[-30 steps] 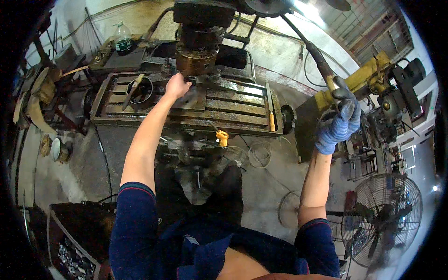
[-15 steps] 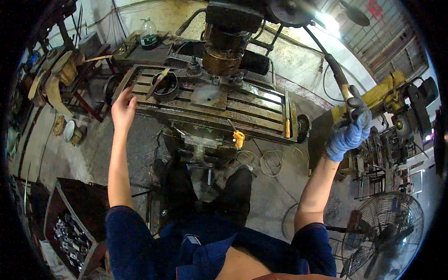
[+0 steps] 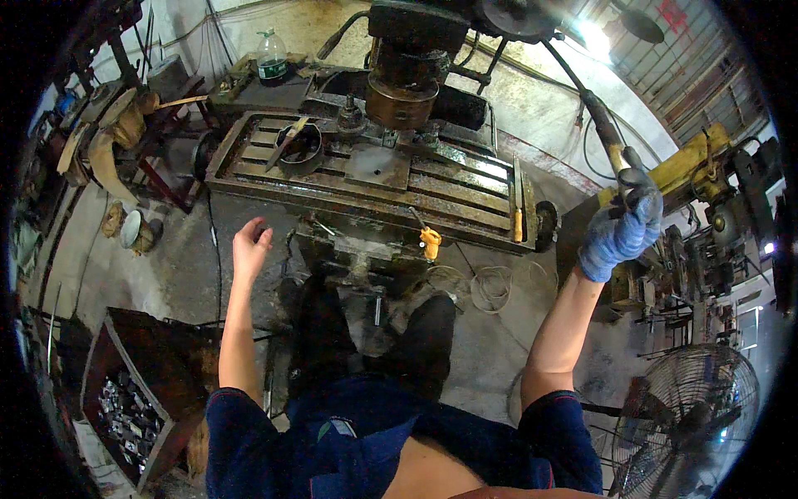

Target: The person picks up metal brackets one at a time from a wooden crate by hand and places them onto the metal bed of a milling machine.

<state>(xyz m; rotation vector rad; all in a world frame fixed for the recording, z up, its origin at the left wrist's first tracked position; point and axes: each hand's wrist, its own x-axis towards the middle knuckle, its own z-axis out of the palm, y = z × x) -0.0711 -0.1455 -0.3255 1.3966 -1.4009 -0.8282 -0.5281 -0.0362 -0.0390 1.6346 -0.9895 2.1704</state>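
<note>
My right hand (image 3: 623,224), in a blue and dark-grey work glove, is wrapped round the end of a long machine lever (image 3: 602,119) at the upper right. My bare left hand (image 3: 251,249) is raised in front of the machine table (image 3: 316,196), apart from it. Its fingers are curled together, with something small and dark at their tips that I cannot make out. On the slotted table, a round metal pot (image 3: 304,161) has a brush (image 3: 287,143) lying across its rim. A flat metal plate (image 3: 378,166) lies under the machine's spindle head (image 3: 402,101).
A yellow-handled tool (image 3: 430,243) hangs at the table's front, and a yellow-handled file (image 3: 518,223) lies at its right end. Lower left stands a bin (image 3: 158,370) of metal pieces. Lower right is a caged fan (image 3: 686,416). A coiled cable (image 3: 492,289) lies on the floor.
My left hand has drawn back from the table's left front edge, toward me and slightly right, and its fingers have closed. The right hand stays on the lever. The view has shifted slightly.
</note>
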